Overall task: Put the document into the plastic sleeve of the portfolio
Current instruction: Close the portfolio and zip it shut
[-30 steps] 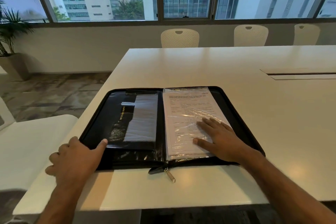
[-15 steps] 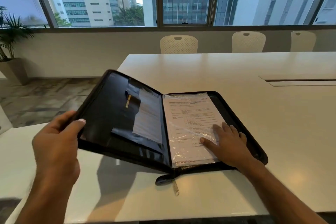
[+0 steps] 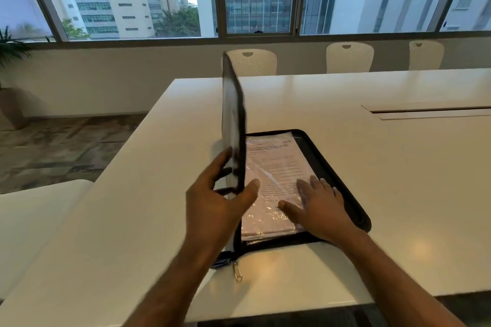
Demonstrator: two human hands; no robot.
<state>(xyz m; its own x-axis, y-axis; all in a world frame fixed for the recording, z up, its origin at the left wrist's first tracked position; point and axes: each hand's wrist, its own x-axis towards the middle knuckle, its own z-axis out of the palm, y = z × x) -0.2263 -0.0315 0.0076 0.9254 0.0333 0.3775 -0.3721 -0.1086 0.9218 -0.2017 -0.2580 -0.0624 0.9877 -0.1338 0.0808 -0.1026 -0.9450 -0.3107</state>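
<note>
A black zip portfolio (image 3: pixel 329 167) lies near the front edge of the white table (image 3: pixel 398 167). Its left cover (image 3: pixel 233 125) stands almost upright, seen edge-on. My left hand (image 3: pixel 215 204) grips that cover's lower edge, thumb on the inner side and fingers behind. The printed document (image 3: pixel 273 164) lies inside the shiny plastic sleeve (image 3: pixel 265 223) on the right half. My right hand (image 3: pixel 316 207) rests flat on the sleeve with fingers spread. The inner pockets of the raised cover are hidden.
The zip pull (image 3: pixel 237 272) hangs out at the portfolio's near spine. A cable slot (image 3: pixel 430 111) runs across the table at the right. Three white chairs (image 3: pixel 252 61) stand along the far side. A white seat (image 3: pixel 32 218) is at my left.
My left hand has lifted the left cover from flat on the table to nearly vertical, swinging it toward the right half. My right hand has stayed on the sleeved document.
</note>
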